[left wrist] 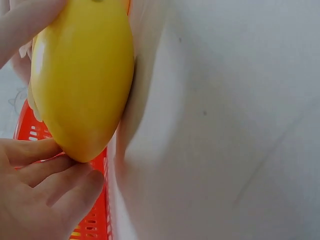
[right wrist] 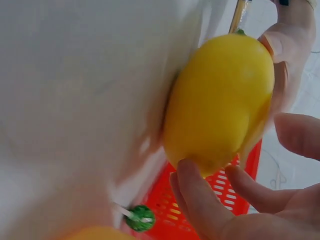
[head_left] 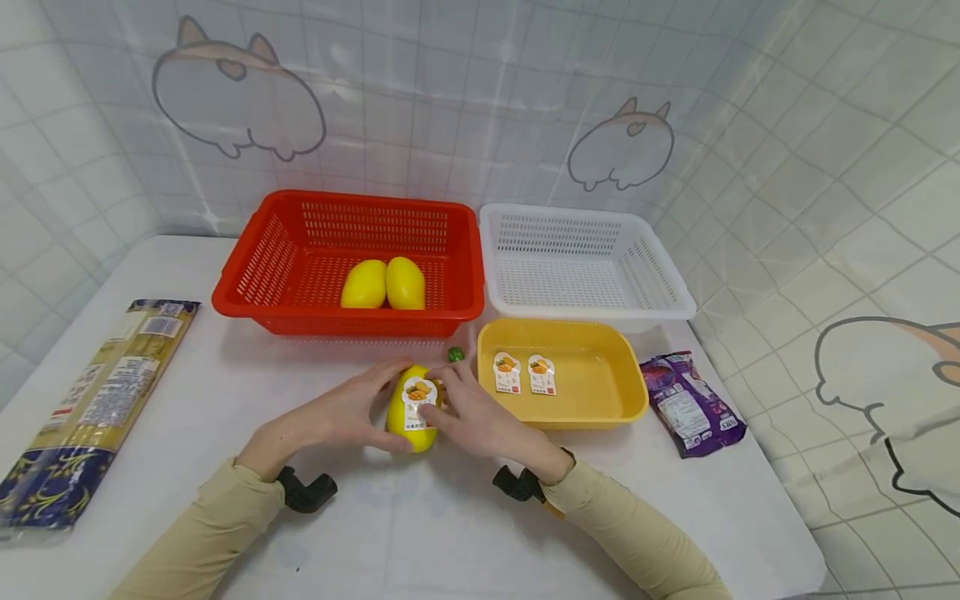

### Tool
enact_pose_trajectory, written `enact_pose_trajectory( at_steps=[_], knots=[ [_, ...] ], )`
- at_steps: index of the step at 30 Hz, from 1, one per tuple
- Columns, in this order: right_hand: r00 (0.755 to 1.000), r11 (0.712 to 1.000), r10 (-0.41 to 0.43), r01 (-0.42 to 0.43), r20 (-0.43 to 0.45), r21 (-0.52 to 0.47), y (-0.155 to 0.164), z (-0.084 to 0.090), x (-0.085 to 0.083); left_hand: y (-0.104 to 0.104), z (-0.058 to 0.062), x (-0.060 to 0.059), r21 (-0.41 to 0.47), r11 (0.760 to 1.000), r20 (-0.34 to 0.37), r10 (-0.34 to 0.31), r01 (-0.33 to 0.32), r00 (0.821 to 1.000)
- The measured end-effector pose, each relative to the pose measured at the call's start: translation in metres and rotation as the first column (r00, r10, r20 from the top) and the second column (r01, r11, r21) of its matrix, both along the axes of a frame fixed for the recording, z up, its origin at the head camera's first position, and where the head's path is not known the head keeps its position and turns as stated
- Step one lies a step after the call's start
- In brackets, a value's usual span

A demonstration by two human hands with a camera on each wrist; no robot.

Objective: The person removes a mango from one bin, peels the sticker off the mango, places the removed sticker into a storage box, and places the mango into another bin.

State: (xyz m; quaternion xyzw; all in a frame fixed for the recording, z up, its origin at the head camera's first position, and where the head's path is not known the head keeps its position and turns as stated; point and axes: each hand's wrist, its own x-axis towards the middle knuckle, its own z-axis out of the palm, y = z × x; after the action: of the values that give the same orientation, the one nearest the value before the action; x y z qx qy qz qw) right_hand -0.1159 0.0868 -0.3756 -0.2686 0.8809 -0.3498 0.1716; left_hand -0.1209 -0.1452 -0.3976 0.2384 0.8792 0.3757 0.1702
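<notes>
1. Smooth yellow plastic mango (head_left: 412, 410) lies on the white table (head_left: 225, 392), white label on top, between both hands.
2. Left hand (head_left: 341, 411) cups its side, fingers curled; right hand (head_left: 472, 415) pinches the label edge.
3. Two bare mangoes (head_left: 384, 284) sit in the red slotted basket (head_left: 247, 287); two loose labels (head_left: 523, 374) in the yellow tray (head_left: 630, 392).
4. Looks about two-thirds done; white basket (head_left: 675, 300) holds nothing.

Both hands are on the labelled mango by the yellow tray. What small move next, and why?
Probably peel the sticker off the mango with the right hand while the left hand steadies it. Two like stickers lie in the yellow tray, and the two mangoes in the red basket show none.
</notes>
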Motion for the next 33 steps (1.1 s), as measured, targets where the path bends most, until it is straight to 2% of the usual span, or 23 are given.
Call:
enact_pose_trajectory(
  at_steps=[7, 11, 25, 33],
  knots=[
    [0.985, 0.998, 0.024, -0.015, -0.172, 0.053, -0.004, 0.007, -0.003, 0.003, -0.001, 0.001, 0.014, 1.0, 0.012, 0.001, -0.001, 1.0],
    [0.978, 0.998, 0.011, 0.004, -0.211, 0.07, -0.006, 0.007, -0.005, 0.003, -0.001, 0.002, 0.003, 1.0, 0.018, 0.01, -0.01, 1.0],
    [0.978, 0.996, -0.082, 0.077, -0.192, -0.037, -0.012, 0.003, -0.012, 0.004, 0.003, 0.003, -0.062, 0.998, -0.022, 0.023, -0.024, 0.999],
    [0.975, 0.994, -0.101, 0.091, -0.199, -0.063, -0.012, 0.002, -0.014, 0.005, 0.004, 0.003, -0.074, 0.997, -0.056, 0.008, -0.012, 0.998]
  ],
)
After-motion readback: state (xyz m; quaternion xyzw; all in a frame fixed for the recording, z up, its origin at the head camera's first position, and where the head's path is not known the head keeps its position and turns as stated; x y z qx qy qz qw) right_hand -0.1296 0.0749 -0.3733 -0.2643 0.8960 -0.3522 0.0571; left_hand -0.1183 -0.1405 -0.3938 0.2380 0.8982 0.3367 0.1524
